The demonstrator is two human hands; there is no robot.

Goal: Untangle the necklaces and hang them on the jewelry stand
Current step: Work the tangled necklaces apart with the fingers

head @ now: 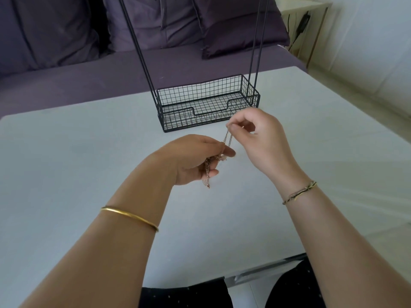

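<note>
Your left hand (195,161): half closed, palm turned inward. Your thumb and curled fingers hold a bunched clump of thin chain against the palm. The hand is held above the table, not resting on it.
Your right hand (260,138): a little higher and further from you than the left. Thumb and forefinger pinch the upper end of the strands, and the other fingers are loosely curled behind them.
Gap between your hands: small. They are near each other but do not touch, and only the chain joins them.
Necklaces (228,138): fine gold-coloured chains. A couple of strands run taut on a slant from your right pinch down to your left fingers. There they gather into a tangle inside the left hand. A short loop hangs below your little finger with a small reddish bit at its lowest point. You cannot tell from this view how many necklaces there are.
Where they are: in the air over the middle of the table (89,152), just on your side of the jewelry stand, touching neither.
Jewelry stand (200,91): a black wire basket base with thin black uprights that rise out of the top of the view. It stands on the far part of the table.
Your wrists: a gold bangle (131,216) on the left forearm and a thin cord bracelet (299,192) on the right wrist.
Beyond the table: a purple sofa (66,81) with cushions (240,30).
</note>
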